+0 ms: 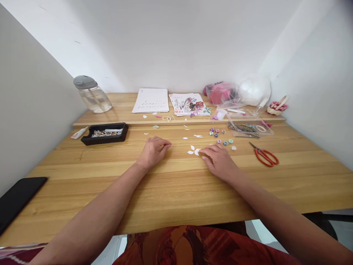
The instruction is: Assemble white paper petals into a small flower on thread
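Observation:
Several white paper petals (191,152) lie in a flower-like ring in the middle of the wooden table. My right hand (220,161) rests just to their right, its fingers stretched out and its thumb apart. Its index fingertip touches the rightmost petal (196,151). Left of the ring, my left hand (154,151) is closed, thumb and forefinger pinched together; anything between them is too small to make out. Behind the ring lie a small leaf-shaped paper piece (185,138) and a pointed white cutout (198,136).
Thread bobbins (216,135) and red-handled scissors (266,156) lie to the right, near a clear plastic box (250,125). At left are a black bead tray (104,139), a glue tube (79,133) and a phone (19,198). A raised shelf holds a water bottle (93,97) and paper sheets (151,99).

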Demonstrator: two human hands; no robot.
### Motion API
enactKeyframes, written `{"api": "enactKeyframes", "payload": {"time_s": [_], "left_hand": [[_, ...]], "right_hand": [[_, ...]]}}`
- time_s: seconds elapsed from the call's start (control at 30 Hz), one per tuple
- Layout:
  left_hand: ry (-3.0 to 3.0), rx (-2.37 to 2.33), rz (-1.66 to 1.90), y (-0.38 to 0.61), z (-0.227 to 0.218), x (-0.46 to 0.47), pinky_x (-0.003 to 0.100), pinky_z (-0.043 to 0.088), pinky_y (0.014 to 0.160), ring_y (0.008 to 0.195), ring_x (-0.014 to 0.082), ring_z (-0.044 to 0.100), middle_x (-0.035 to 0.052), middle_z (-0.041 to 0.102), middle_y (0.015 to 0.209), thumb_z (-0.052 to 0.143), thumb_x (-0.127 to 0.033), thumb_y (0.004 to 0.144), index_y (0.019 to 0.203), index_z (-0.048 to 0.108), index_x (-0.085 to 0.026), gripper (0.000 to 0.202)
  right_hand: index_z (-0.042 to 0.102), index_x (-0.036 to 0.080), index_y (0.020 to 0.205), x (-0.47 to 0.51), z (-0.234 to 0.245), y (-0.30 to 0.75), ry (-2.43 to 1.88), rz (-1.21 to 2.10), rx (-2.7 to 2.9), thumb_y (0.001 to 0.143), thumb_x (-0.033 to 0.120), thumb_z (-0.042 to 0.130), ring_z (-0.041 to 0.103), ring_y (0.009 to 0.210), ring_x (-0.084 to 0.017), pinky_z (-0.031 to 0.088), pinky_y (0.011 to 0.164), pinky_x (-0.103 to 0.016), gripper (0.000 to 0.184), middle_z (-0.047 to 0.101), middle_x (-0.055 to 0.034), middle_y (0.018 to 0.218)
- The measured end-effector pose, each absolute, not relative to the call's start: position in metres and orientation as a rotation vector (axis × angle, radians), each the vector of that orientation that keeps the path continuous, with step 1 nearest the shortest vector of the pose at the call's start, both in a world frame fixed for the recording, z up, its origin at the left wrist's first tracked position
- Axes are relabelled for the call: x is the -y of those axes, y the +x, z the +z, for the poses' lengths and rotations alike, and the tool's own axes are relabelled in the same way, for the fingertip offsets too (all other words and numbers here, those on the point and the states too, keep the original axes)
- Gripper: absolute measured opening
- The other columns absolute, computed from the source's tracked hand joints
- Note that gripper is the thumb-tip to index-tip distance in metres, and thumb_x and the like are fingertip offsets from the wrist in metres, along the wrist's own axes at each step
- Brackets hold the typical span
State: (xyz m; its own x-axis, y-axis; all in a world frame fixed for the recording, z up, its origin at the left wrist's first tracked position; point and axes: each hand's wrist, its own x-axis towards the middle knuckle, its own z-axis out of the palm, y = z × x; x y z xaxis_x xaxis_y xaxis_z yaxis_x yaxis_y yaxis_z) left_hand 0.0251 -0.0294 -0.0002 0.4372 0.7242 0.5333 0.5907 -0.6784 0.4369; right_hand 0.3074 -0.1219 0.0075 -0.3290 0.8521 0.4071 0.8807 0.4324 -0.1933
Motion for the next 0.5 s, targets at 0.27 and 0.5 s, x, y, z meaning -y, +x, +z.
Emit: {"api": "enactKeyframes", "payload": {"time_s": [0.27, 0.5], "left_hand": [[2.484, -1.149, 1.063, 0.0247, 0.0009, 0.0291, 0.036, 0.044, 0.078, 0.083, 0.0208, 0.064, 0.0045, 0.073, 0.084, 0.060, -0.025, 0.088, 0.087, 0.073, -0.022, 0.014], [2.468, -1.125, 1.080, 0.0247, 0.0008, 0.0293, 0.037, 0.045, 0.080, 0.083, 0.0208, 0.064, 0.0040, 0.073, 0.084, 0.060, -0.024, 0.088, 0.088, 0.073, -0.021, 0.013]], "right_hand": [[0.067, 0.013, 0.112, 0.1207, 0.0080, 0.3005, -1.491, -0.089, 2.246, 0.089, 0.017, 0.056, 0.056, 0.096, -0.025, 0.039, 0.095, -0.041, 0.025, 0.068, -0.0101, 0.103], [0.070, 0.017, 0.107, 0.1268, 0.0104, 0.2983, -1.454, -0.065, 2.262, 0.089, 0.016, 0.056, 0.055, 0.096, -0.024, 0.039, 0.095, -0.040, 0.023, 0.068, -0.0090, 0.102]]}}
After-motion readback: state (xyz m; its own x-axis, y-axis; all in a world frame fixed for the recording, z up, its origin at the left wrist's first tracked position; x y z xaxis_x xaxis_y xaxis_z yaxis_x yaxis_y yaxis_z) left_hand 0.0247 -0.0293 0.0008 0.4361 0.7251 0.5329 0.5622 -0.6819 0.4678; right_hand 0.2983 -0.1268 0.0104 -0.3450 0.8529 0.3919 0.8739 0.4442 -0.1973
